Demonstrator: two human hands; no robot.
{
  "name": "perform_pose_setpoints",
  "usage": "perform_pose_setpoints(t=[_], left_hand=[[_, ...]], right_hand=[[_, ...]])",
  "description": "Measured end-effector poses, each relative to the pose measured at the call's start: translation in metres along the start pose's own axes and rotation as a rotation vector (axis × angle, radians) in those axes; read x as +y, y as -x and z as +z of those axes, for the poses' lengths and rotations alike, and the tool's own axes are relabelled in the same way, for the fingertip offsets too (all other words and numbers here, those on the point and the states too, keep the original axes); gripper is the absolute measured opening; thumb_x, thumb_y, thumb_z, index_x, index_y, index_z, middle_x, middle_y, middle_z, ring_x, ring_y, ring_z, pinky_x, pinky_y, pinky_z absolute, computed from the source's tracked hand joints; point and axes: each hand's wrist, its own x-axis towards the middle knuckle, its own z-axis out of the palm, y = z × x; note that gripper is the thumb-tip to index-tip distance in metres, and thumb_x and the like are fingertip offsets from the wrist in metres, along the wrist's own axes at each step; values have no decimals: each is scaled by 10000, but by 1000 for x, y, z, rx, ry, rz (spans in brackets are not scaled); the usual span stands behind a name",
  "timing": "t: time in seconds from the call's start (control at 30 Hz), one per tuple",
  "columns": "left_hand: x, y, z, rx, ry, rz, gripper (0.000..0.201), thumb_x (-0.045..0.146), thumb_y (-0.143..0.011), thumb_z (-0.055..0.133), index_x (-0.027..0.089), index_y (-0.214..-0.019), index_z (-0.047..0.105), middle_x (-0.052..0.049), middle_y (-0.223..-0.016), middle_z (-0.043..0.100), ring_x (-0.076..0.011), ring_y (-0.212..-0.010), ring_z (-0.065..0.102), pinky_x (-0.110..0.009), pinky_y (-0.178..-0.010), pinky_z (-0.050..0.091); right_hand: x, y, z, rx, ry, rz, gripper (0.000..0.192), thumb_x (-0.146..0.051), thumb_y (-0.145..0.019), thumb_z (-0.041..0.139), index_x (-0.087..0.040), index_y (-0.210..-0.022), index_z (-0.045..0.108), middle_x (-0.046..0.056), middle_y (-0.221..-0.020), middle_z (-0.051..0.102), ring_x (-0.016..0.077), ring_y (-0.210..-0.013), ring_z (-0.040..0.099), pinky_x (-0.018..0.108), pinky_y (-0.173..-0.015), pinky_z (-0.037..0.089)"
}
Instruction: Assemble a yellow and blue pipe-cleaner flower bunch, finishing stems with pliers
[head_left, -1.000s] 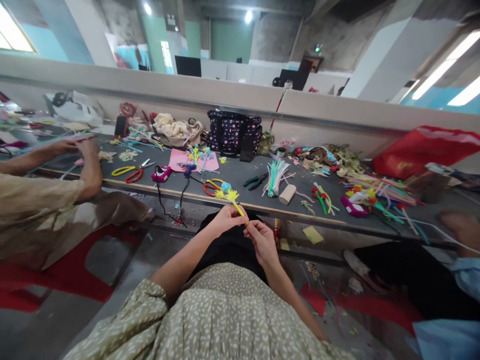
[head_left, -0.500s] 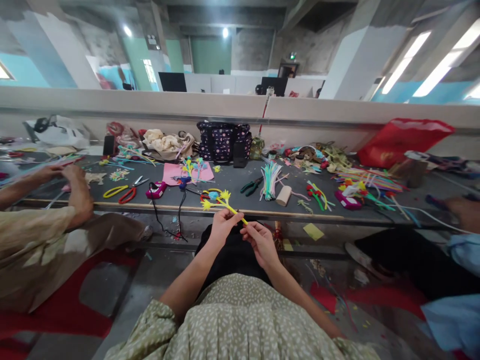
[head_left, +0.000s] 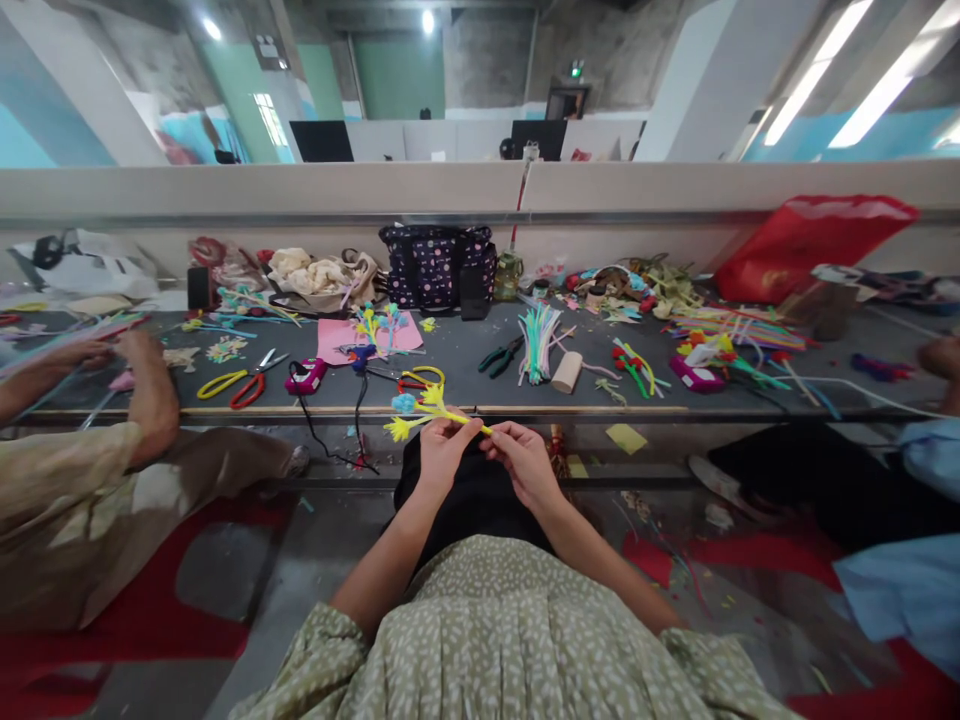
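Between my two hands lies a pipe-cleaner flower sprig (head_left: 433, 398) with yellow blooms, one blue bloom and a yellow stem. My left hand (head_left: 447, 450) pinches the stem below the blooms. At the stem's lower end, my right hand (head_left: 521, 458) has thumb and fingers closed on it. Both hands are held just in front of the table edge, above my lap. Behind the sprig on the table lie red-and-yellow scissors (head_left: 421, 379) and a blue glue gun (head_left: 363, 356). More yellow and blue flowers (head_left: 381, 326) rest on a pink sheet (head_left: 330, 341).
Green-handled pliers (head_left: 500, 357), a bundle of pipe cleaners (head_left: 538, 345) and a cardboard roll (head_left: 567, 372) lie on the dark table (head_left: 465, 345). A patterned bag (head_left: 439, 268) stands behind. A black cord hangs over the front edge. People sit at both sides, a co-worker's arms (head_left: 150, 385) at left.
The sprig has turned in my hands, its blooms tilting further left and the blue one showing at its upper left. My hands stay close together on the stem. The view has shifted slightly.
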Motion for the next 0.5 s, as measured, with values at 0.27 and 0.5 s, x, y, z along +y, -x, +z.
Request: perform_pose_setpoints(t=[0.27,0.5], left_hand=[[-1,2,1,4,151,1,220,307,-697,751,149,-665,600,8,-713,560,-102,-634,516,-224,-593,433],[-1,8,2,-3,212,25,160,271,-737,729,145,-681,648,2,-725,564,-95,-624,525,-214,-589,430]], right_hand=[[0,3,7,31,-203,128,118,-249,-685,772,-177,-712,683,-23,-591,675,75,-483,533,190,-526,471],[-3,13,11,48,-82,-32,111,-303,-768,733,-198,-781,698,2,-693,703,97,-580,568,208,-566,443]])
